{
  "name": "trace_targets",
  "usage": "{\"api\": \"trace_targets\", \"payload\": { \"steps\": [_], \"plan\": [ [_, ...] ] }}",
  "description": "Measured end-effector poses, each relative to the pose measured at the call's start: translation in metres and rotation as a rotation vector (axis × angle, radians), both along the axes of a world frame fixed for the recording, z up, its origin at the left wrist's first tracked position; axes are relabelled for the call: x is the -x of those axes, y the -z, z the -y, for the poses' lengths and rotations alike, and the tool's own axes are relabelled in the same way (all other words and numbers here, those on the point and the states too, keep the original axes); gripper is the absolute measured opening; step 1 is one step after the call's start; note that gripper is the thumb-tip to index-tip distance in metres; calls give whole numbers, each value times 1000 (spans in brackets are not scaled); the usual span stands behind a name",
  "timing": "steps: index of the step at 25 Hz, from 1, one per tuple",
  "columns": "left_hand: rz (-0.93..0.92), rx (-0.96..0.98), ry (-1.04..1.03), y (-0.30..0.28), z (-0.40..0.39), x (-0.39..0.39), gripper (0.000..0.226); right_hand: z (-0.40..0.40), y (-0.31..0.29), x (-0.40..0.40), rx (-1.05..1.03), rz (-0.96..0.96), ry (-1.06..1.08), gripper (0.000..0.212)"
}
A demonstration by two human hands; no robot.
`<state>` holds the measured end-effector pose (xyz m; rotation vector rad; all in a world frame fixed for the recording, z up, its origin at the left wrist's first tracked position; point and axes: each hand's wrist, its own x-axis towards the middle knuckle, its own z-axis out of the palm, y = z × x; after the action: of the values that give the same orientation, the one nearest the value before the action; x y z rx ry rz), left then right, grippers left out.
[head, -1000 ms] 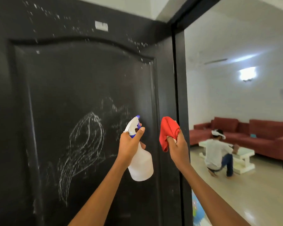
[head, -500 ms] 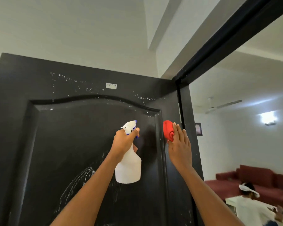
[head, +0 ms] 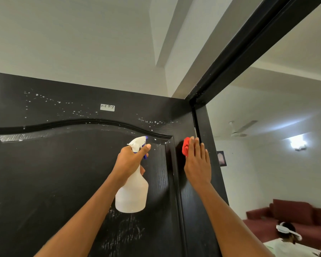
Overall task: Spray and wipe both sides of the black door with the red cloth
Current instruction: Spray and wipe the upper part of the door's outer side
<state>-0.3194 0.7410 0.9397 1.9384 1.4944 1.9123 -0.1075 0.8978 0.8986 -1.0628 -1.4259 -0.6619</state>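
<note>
A: Where is the red cloth (head: 186,146)?

B: Right of centre in the frame, pressed flat against the black door (head: 63,173) on its right-hand stile, close to the door frame (head: 209,145). The right hand (head: 197,164) covers most of it, fingers straight and held together, tips pointing up.

A: And the other hand?

B: The left hand (head: 130,162) grips the neck of a white spray bottle (head: 132,191) at the centre of the frame. Its fingers are curled round the neck, one near the blue trigger, thumb lying along the white nozzle head, which points toward the door.

A: How does the door look?

B: White droplets speckle the top rail in the upper left, around a small white label (head: 107,107). Pale streaks show below the bottle. In the lower right, past the doorway, a person (head: 287,240) is beside a red sofa (head: 289,214).
</note>
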Motion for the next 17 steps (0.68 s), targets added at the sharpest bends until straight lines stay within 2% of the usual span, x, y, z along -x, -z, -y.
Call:
{"api": "trace_targets", "payload": {
  "steps": [3,8,11,14,17],
  "plan": [
    [6,-17,-16,-4,-11,-6,44,-15,-2,17,-26,92,9,75],
    [17,-54,-23,-15,-26,-27,41,-38,7,23,-118,62,-80,67],
    [8,-112,-11,-26,-27,-41,44,-46,-3,20,-137,-17,-149,75],
    [14,-151,-19,-29,-26,-48,37,-44,-11,21,-102,-55,-208,87],
    [77,-175,-44,-27,-26,-49,37,-40,-20,20,-106,-48,-181,81]
  ]
}}
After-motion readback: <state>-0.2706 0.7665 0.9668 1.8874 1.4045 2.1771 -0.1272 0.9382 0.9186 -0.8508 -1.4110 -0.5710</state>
